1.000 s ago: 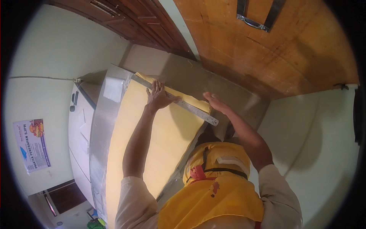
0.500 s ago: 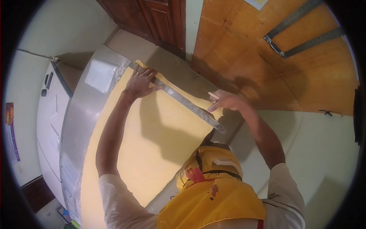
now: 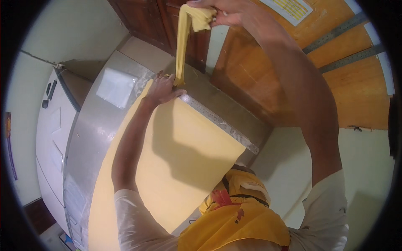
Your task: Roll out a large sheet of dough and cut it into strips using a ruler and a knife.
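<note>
A large pale yellow dough sheet (image 3: 197,142) lies over the metal tabletop in front of me. Along its far edge runs a long metal ruler (image 3: 217,120). My left hand (image 3: 161,90) presses down on the ruler's far left end, fingers and thumb apart. Raised high at the top of the view, my right hand (image 3: 228,13) is closed on a bunched dough strip (image 3: 181,46). The strip hangs down almost to my left hand, where its lower end is partly hidden. Whether the right hand also holds a small tool, I cannot tell.
The metal tabletop (image 3: 90,138) shows left of the sheet, with a clear plastic-looking square (image 3: 117,87) on it. A wooden board (image 3: 247,62) with metal rulers (image 3: 349,58) stands at the right. Behind is a dark wooden door (image 3: 146,25); a white appliance (image 3: 52,125) is at far left.
My right hand has lifted from the ruler's right end up to the top of the view, pulling the trimmed dough strip away from the edge. My left hand stays on the ruler.
</note>
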Tool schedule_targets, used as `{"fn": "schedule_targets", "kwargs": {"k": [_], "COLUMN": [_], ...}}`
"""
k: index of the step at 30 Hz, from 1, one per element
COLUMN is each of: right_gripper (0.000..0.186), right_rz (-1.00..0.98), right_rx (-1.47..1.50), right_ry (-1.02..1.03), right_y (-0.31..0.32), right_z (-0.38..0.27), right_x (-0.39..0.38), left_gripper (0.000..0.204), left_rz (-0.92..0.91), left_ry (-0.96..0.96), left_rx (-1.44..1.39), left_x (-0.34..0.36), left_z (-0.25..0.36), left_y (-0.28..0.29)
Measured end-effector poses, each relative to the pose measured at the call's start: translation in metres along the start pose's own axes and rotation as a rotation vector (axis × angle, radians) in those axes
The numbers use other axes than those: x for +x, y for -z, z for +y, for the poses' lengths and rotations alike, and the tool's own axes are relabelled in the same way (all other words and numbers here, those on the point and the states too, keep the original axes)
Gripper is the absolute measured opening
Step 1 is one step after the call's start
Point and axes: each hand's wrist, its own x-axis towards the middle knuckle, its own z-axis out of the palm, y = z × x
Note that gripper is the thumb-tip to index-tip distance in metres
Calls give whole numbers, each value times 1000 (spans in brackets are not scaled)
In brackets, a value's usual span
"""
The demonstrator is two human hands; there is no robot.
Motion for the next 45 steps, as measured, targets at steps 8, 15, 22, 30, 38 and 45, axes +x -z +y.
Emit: {"fn": "schedule_targets", "kwargs": {"k": [8,15,22,30,38,45], "right_gripper": [30,43,51,30,23,27], "right_rz": [-9,176,32,303,161,-171], "right_rx": [-133,-728,-939,-638,-676,-183], "right_ry": [413,299,157,-5,349,563], "right_y": [-64,-45,-11,75,-12,-250], "right_z": [-24,139,197,373,341,391], "right_x": [-38,-151,-260,-301,-335,-277], "left_gripper": [35,41,37,42,45,53], "left_rz": [225,585,689,1062,1830,2457], "left_ry": [270,370,739,845,875,877], "left_rx": [-957,-2307,-1830,-1952,-1788,-1646], "left_x": [4,-36,-138,-315,-525,-708], "left_z": [7,152,293,360,436,499], "left_y": [44,31,5,30,-22,-76]}}
